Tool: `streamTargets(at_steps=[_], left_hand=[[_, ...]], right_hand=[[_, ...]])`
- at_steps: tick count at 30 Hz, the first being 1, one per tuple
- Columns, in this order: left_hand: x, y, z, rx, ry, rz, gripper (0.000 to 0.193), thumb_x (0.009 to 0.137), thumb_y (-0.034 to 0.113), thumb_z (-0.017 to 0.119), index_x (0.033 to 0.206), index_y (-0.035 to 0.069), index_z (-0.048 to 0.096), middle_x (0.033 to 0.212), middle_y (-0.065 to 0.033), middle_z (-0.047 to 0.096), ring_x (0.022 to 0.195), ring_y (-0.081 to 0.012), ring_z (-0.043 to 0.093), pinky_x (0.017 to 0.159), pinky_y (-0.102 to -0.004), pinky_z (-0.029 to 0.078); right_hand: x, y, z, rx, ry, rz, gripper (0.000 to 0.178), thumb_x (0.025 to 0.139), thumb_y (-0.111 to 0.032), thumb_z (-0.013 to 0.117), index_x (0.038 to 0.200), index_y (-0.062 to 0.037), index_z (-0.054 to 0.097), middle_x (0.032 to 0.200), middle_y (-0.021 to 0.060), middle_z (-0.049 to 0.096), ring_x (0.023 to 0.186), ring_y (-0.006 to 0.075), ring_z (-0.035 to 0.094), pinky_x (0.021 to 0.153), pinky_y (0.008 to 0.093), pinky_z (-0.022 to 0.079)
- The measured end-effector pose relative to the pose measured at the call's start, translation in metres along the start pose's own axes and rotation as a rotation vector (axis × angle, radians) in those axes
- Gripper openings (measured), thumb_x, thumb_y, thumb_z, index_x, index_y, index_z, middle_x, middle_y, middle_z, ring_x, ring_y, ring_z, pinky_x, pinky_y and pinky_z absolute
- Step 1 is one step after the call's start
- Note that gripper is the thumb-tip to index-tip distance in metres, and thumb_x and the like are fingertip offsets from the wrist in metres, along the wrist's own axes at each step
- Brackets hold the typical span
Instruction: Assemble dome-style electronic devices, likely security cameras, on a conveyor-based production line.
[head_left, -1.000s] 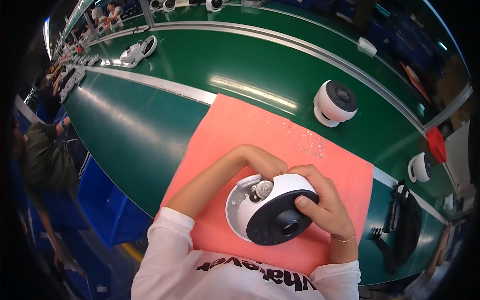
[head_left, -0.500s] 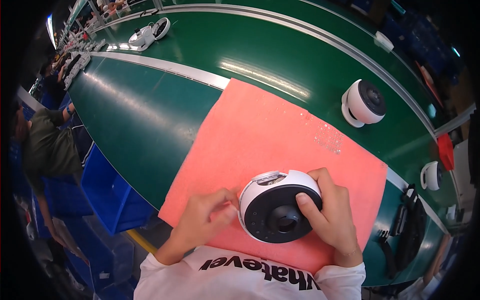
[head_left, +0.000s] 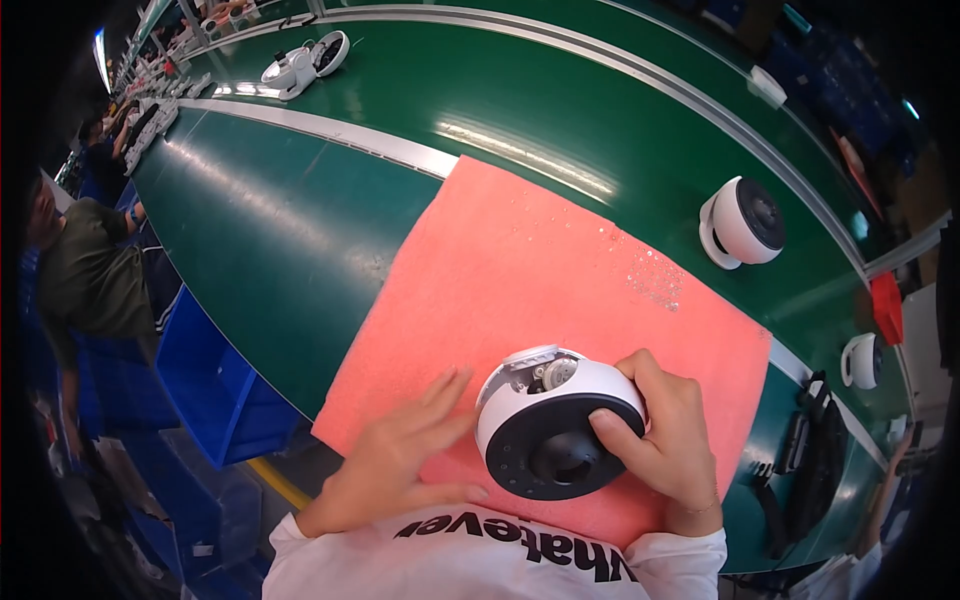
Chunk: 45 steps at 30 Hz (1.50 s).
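A round white device with a black front disc (head_left: 525, 437) and a raised dark dome in its middle is tilted over the pink foam mat (head_left: 520, 265). My right hand (head_left: 665, 430) grips its right side, thumb on the black face and fingers round the white shell. At the top of the shell, a gap shows inner parts, among them a pale round piece (head_left: 557, 374). Just left of the device, my left hand (head_left: 405, 445) is open with its fingers spread, holding nothing. Whether its fingertips touch the shell I cannot tell.
Many tiny screws (head_left: 655, 280) lie on the mat's far right part. Beyond is a green conveyor belt (head_left: 420, 90) with similar white devices (head_left: 745, 225). Black tools or cables (head_left: 805, 450) lie at right. A blue bin (head_left: 215, 370) and another person (head_left: 95, 265) are at left.
My left hand has opened, its bent fingers now spread apart. The device in my right hand has tipped, showing more of the gap at its top. The devices on the belt have shifted right.
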<state>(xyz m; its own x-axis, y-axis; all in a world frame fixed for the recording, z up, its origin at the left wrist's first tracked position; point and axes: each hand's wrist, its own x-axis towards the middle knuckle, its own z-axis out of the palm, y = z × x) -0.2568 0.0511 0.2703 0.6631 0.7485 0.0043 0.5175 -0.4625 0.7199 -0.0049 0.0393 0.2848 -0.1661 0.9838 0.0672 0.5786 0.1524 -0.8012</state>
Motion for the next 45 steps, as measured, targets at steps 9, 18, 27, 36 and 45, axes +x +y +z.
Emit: streamTargets(at_steps=[9,18,27,36,45], left_hand=[[0.0,-0.021,0.04,-0.657,0.024,-0.045,0.055,0.066,0.034,0.074,0.108,0.002,0.06,0.142,-0.0271,0.003,0.131,-0.0396,0.013,0.104,-0.0429,0.019],[0.029,0.003,0.001,-0.301,0.103,-0.097,0.047,0.062,0.03,0.076,0.095,-0.001,0.062,0.095,-0.0197,0.059,0.081,-0.0241,0.062,0.07,-0.03,0.048],[0.036,0.009,-0.02,0.26,-0.019,-0.108,0.052,0.063,0.053,0.069,0.061,0.002,0.06,0.041,-0.0063,0.049,0.035,-0.0207,0.05,0.038,-0.029,0.04],[0.041,0.006,-0.018,0.214,-0.177,-0.148,0.056,0.068,0.056,0.062,0.058,0.001,0.06,0.039,-0.0086,0.045,0.034,-0.0238,0.047,0.04,-0.0337,0.039],[0.044,0.012,-0.026,0.269,-0.329,-0.216,0.04,0.072,0.042,0.065,0.08,0.003,0.063,0.049,-0.0083,0.054,0.045,-0.0245,0.054,0.047,-0.0325,0.041]], right_hand=[[0.0,-0.002,0.007,0.125,0.004,-0.01,0.032,0.074,-0.025,0.067,0.085,0.0004,0.051,0.068,0.0139,0.062,0.058,0.024,0.064,0.05,0.0299,0.049],[0.007,0.0,0.014,-0.01,0.023,0.055,0.029,0.079,-0.028,0.061,0.078,0.0,0.051,0.057,0.0136,0.057,0.048,0.0261,0.058,0.044,0.0326,0.045],[0.018,0.0,0.011,-0.223,0.038,0.044,0.034,0.08,-0.034,0.057,0.065,-0.0045,0.05,0.047,0.0099,0.05,0.039,0.0253,0.05,0.038,0.0336,0.036],[0.023,0.0,0.006,-0.288,-0.094,0.121,0.035,0.08,-0.033,0.054,0.061,-0.0029,0.052,0.047,0.0127,0.048,0.043,0.0286,0.05,0.043,0.0353,0.035],[0.022,-0.003,0.008,-0.385,-0.009,0.039,0.034,0.075,-0.038,0.061,0.07,-0.0047,0.056,0.06,0.0086,0.055,0.049,0.0231,0.053,0.045,0.0351,0.038]])
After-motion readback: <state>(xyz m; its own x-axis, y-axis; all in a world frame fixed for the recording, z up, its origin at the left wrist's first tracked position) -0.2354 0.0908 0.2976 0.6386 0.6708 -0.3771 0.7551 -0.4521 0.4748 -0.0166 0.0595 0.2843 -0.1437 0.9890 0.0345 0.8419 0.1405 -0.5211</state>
